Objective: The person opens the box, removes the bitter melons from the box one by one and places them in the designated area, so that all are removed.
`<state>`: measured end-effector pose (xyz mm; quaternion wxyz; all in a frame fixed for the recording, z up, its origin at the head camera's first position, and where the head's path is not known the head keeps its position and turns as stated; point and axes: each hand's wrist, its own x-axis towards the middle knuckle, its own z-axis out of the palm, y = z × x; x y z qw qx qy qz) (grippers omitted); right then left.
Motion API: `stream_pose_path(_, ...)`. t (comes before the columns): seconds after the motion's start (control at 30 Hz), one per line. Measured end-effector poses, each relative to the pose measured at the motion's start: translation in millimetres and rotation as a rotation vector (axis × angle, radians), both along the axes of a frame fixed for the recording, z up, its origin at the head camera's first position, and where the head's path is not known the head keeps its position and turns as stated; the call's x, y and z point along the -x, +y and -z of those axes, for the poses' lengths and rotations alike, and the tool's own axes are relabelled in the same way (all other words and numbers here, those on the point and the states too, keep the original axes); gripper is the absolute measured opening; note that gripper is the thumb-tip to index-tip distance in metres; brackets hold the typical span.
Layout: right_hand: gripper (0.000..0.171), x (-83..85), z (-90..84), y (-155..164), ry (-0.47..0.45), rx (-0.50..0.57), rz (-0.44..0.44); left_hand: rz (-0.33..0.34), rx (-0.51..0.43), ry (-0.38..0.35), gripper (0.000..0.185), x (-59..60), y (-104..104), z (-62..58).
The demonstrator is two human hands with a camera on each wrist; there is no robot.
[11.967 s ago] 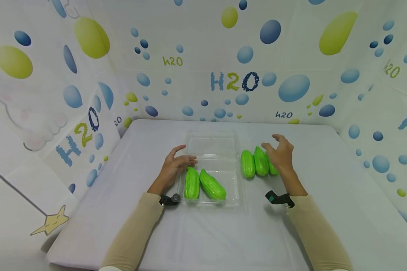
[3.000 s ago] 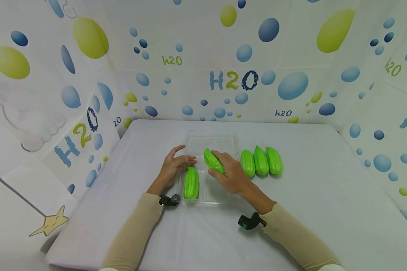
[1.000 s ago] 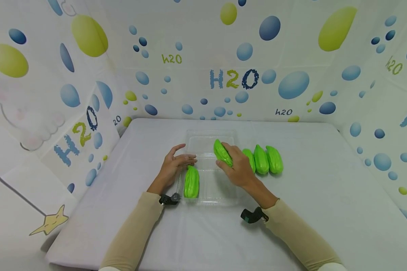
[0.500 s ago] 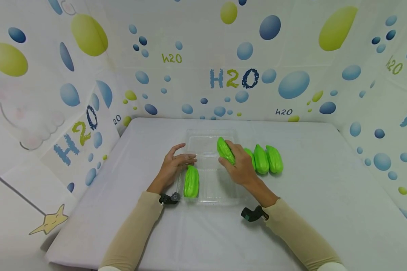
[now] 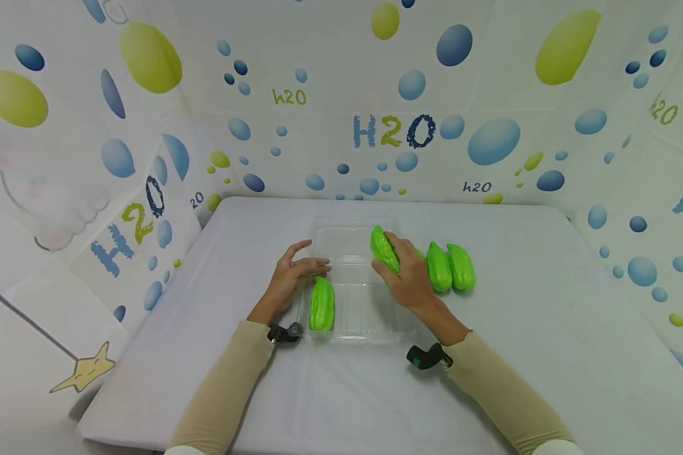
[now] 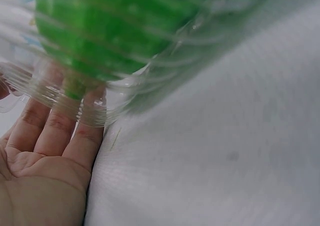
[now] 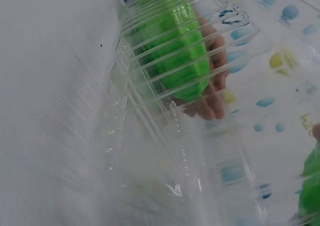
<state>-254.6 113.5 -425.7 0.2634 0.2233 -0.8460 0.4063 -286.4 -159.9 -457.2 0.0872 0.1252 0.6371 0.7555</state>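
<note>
While beneath "H2O" lettering (image 5: 391, 131), right hand (image 5: 408, 275) around a green vegetable (image 5: 384, 249), left hand (image 5: 288, 280) spread, apparently against clear box (image 5: 361, 309).

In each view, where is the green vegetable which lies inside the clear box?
Head: green vegetable just left of centre, below the middle.
Left wrist: green vegetable at top, left of centre.
Right wrist: green vegetable at top, near the middle.
Shared landmark: the left hand, near it in all views.
</note>
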Motion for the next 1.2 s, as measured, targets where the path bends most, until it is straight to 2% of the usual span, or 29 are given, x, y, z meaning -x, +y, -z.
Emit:
stream_pose_path(0.23,0.054,2.7,0.9,3,-0.016,0.020,0.017,-0.032,0.014,0.005,0.066,10.2,-1,17.2)
stream_pose_path(0.57,0.056,7.2,-0.2,9,-0.027,0.038,0.050,-0.030,0.013,0.007,0.068,11.0,-2,18.1)
stream_pose_path(0.7,0.056,8.0,-1.1,12,-0.027,0.044,0.056,-0.016,-0.014,0.001,0.066,10.5,-2,16.4)
stream_pose_path(0.87,0.056,11.0,-2.4,16,-0.011,0.038,0.079,0.018,-0.063,0.003,0.061,6.1,-2,7.4)
stream_pose_path(1.03,0.056,13.8,-2.3,20,-0.019,0.035,0.104,0.029,-0.057,0.001,0.058,-0.3,-1,-2.2)
stream_pose_path(1.2,0.056,15.0,-2.7,24,-0.028,0.036,0.116,0.029,-0.067,-0.004,0.057,-1.8,0,-3.7)
